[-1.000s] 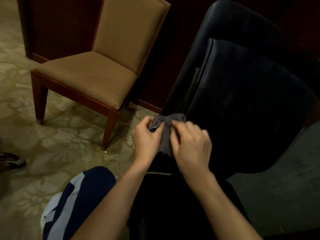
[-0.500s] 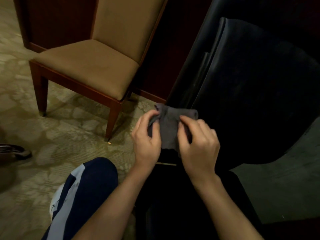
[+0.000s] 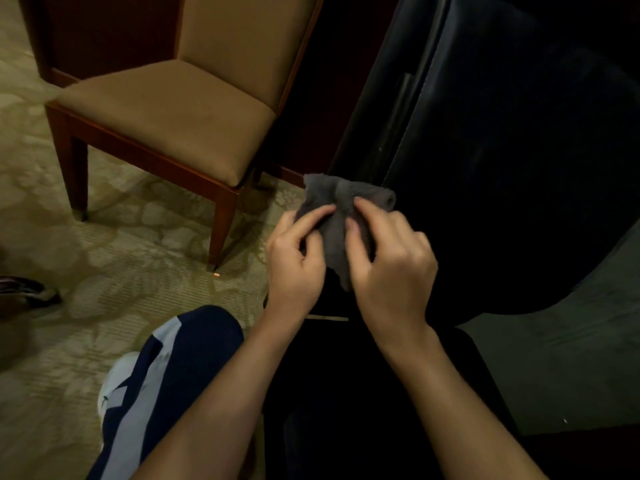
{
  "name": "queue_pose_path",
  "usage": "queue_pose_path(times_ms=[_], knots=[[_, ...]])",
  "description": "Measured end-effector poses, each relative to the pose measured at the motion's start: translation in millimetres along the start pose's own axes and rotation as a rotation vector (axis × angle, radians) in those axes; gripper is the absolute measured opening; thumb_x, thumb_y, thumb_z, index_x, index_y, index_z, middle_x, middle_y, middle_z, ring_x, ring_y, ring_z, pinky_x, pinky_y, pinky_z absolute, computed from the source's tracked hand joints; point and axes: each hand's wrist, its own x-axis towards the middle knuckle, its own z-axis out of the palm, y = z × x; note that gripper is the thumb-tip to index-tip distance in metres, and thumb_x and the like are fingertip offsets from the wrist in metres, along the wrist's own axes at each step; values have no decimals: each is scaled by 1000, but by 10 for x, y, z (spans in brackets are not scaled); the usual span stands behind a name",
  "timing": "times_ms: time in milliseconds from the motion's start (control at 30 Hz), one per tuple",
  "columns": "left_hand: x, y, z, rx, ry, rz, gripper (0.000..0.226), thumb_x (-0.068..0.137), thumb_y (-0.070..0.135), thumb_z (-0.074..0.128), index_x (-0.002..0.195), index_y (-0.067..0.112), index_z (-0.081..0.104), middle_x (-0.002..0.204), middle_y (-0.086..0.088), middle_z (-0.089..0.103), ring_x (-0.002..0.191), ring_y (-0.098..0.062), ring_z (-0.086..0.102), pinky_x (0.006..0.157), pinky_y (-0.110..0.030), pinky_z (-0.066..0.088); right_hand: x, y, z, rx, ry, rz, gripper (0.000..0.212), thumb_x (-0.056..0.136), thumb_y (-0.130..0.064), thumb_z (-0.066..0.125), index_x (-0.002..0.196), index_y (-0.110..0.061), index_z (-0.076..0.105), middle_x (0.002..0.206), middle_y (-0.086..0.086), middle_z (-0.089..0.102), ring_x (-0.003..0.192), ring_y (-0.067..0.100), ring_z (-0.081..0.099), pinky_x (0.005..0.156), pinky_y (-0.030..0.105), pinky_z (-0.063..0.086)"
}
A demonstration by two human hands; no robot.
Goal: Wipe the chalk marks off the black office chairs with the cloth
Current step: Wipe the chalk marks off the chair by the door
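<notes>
Here both hands (image 3: 346,268) pinch the cloth (image 3: 341,216) — beside the black chair's (image 3: 519,168) edge.

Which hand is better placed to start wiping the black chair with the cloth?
Probably the right hand. Both hands pinch the grey cloth, but the right one lies on the side of the black chair, in front of its dark surface. The left hand is over the carpet side, farther from it.

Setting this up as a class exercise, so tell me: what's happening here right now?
A person holds a grey cloth in both hands, left hand and right hand pinching it in front of the black office chair. The cloth isn't on the chair's surface; no chalk marks can be made out. A tan wooden chair stands on the patterned carpet.
</notes>
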Motion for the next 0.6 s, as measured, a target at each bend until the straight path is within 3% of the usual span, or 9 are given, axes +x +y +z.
queue_pose_path(times_ms=[133, 233, 367, 500, 600], knots=[[-248, -202, 25, 33, 13, -56, 22, 95, 11, 62, 114, 10, 73, 99, 3, 67, 95, -5, 64, 84, -19, 50, -298, 43, 112, -101, -75, -36, 25, 96, -27, 58, 114, -15, 71, 87, 3, 66, 76, 22, 61, 64, 40, 43], [-556, -524, -38, 140, -18, -94, 19, 94, 6, 65, 111, 5, 74, 94, 1, 67, 86, -3, 63, 75, -23, 52, -696, 74, 312, -106, -174, -30, 15, 95, -25, 58, 97, -16, 69, 80, 1, 62, 70, 23, 59, 64, 39, 40], [-722, -796, -197, 233, -105, -145, 20, 91, 2, 68, 109, 5, 75, 95, -3, 70, 89, -6, 64, 77, -28, 52, -1030, 32, 516, -77, -277, 54, 5, 90, -23, 64, 88, -19, 66, 74, -2, 62, 68, 20, 62, 62, 36, 39], [-517, -497, -188, 178, -102, -106, 21, 95, 9, 65, 113, 6, 74, 93, 6, 64, 87, 0, 62, 75, -15, 49, -702, -74, 372, 42, -140, 81, 18, 93, -26, 56, 92, -16, 71, 81, 0, 69, 72, 20, 66, 61, 36, 46], [-319, -301, -106, 101, -84, -27, 23, 96, 11, 63, 116, 5, 73, 93, 6, 62, 88, -2, 63, 77, -14, 48, -360, -98, 193, 82, -56, 151, 18, 93, -26, 57, 99, -17, 71, 91, -2, 72, 80, 16, 65, 68, 34, 45]])
